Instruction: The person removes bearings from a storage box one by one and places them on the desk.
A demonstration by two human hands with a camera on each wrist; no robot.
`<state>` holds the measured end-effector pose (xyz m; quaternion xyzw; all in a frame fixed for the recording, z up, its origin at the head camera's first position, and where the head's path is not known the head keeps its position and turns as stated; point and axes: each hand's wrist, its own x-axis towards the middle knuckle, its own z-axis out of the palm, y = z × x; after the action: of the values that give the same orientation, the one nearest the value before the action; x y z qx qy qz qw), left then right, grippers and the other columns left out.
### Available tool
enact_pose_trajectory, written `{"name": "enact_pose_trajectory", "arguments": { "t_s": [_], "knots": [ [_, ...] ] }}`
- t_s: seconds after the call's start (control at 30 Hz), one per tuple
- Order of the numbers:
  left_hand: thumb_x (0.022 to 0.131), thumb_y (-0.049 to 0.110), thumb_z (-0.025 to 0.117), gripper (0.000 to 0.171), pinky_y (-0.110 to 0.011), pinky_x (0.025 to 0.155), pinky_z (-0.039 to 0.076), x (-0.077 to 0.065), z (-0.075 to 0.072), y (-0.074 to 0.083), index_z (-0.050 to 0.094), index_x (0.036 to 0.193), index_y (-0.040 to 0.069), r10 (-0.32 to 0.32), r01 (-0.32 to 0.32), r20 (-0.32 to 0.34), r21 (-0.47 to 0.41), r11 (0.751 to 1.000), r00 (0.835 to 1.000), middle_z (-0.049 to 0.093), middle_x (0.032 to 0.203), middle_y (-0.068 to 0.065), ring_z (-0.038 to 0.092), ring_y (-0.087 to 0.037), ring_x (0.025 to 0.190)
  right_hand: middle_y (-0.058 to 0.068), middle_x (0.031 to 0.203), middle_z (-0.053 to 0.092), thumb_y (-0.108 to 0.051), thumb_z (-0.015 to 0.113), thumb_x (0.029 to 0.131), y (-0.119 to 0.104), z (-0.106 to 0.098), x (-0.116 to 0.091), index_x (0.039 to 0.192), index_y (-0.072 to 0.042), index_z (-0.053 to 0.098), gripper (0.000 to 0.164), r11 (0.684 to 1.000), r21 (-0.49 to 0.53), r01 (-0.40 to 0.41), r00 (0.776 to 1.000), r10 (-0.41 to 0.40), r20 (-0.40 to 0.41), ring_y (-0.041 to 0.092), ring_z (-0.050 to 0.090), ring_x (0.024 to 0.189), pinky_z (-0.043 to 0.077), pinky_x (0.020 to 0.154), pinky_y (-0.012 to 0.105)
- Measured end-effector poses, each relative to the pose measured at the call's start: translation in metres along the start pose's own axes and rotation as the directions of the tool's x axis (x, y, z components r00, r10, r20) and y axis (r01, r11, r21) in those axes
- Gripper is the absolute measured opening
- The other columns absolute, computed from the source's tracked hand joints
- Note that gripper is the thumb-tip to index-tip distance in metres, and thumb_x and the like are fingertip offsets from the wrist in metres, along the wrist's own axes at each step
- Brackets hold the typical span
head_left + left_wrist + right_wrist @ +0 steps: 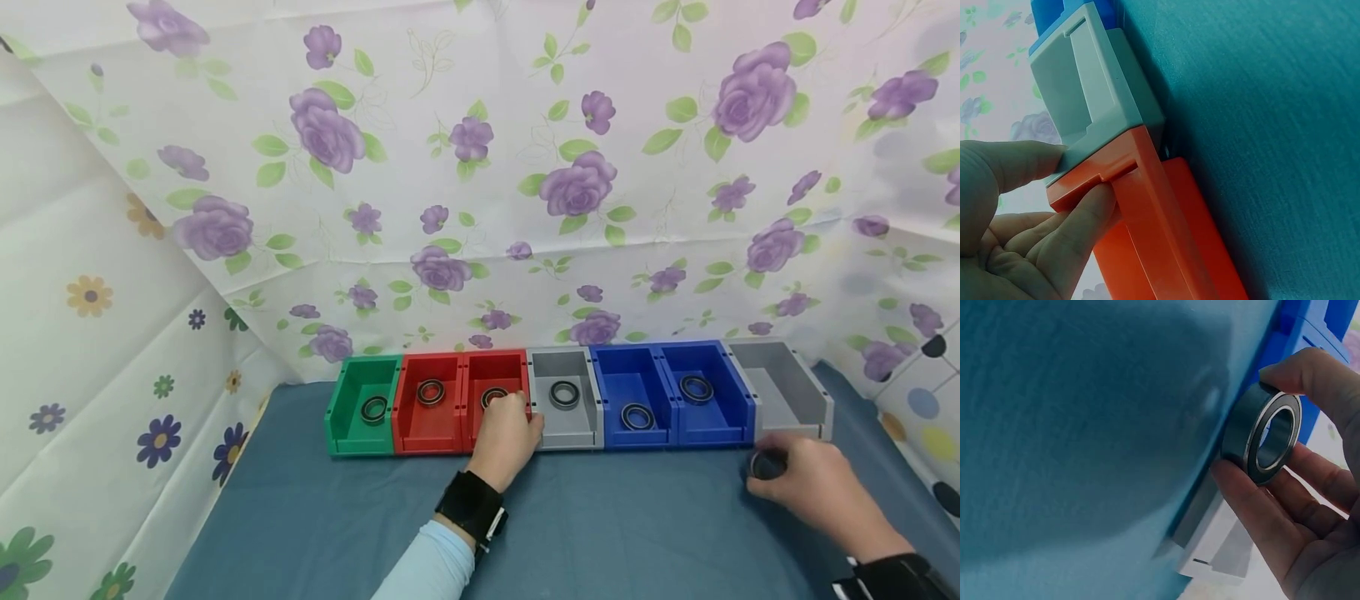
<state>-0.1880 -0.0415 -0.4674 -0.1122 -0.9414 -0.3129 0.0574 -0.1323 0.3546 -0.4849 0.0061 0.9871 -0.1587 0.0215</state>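
My right hand (817, 483) pinches a bearing (1263, 434) between thumb and fingers, with its ring face and hole showing in the right wrist view. It is held just in front of the right-hand grey bin (783, 383). My left hand (506, 437) is at the adjoining walls of the right red bin (1154, 219) and the middle grey bin (1104, 81). Its thumb lies on the grey side and its fingers reach into the red side, pinching the walls. A bearing (492, 395) in that red bin is partly hidden by this hand.
The bins stand in a row at the back of the blue cloth (600, 517). Single bearings lie in the green bin (341, 417), left red bin (427, 429), middle grey bin and both blue bins (626, 371). A flowered sheet (480, 208) hangs behind.
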Motion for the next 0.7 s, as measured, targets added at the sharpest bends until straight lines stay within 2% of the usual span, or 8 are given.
{"name": "enact_pose_trajectory", "arguments": {
  "t_s": [0.27, 0.5, 0.7],
  "knots": [
    [0.088, 0.022, 0.062, 0.018, -0.024, 0.037, 0.034, 0.000, 0.000, -0.001, 0.061, 0.091, 0.004, 0.005, -0.005, -0.003, -0.001, 1.000, 1.000, 0.043, 0.052, 0.003, 0.042, -0.007, 0.040, 0.011, 0.090, 0.064, -0.044, 0.083, 0.053, 0.004, 0.009, 0.001, 0.097, -0.001, 0.066, 0.063, 1.000, -0.012, 0.001, 0.999, 0.000, 0.042, 0.032, 0.059, 0.085, 0.045, 0.072, 0.053],
    [0.088, 0.022, 0.062, 0.017, -0.024, 0.037, 0.034, 0.000, 0.000, -0.002, 0.060, 0.088, 0.005, 0.015, -0.015, -0.006, -0.004, 1.000, 1.000, 0.042, 0.051, 0.003, 0.042, -0.007, 0.039, 0.011, 0.090, 0.064, -0.040, 0.085, 0.053, 0.004, 0.012, 0.002, 0.096, -0.001, 0.065, 0.061, 1.000, 0.002, 0.013, 0.999, -0.013, 0.031, 0.035, 0.058, 0.089, 0.043, 0.075, 0.056],
    [0.089, 0.023, 0.062, 0.017, -0.024, 0.038, 0.034, 0.000, 0.000, -0.002, 0.060, 0.089, 0.006, 0.015, -0.015, -0.001, 0.002, 1.000, 1.000, 0.042, 0.052, 0.003, 0.042, -0.007, 0.040, 0.012, 0.090, 0.064, -0.043, 0.083, 0.056, 0.003, 0.010, 0.003, 0.097, 0.001, 0.066, 0.062, 1.000, -0.008, -0.013, 0.996, 0.014, 0.087, 0.033, 0.059, 0.087, 0.045, 0.073, 0.053]
  ]
}}
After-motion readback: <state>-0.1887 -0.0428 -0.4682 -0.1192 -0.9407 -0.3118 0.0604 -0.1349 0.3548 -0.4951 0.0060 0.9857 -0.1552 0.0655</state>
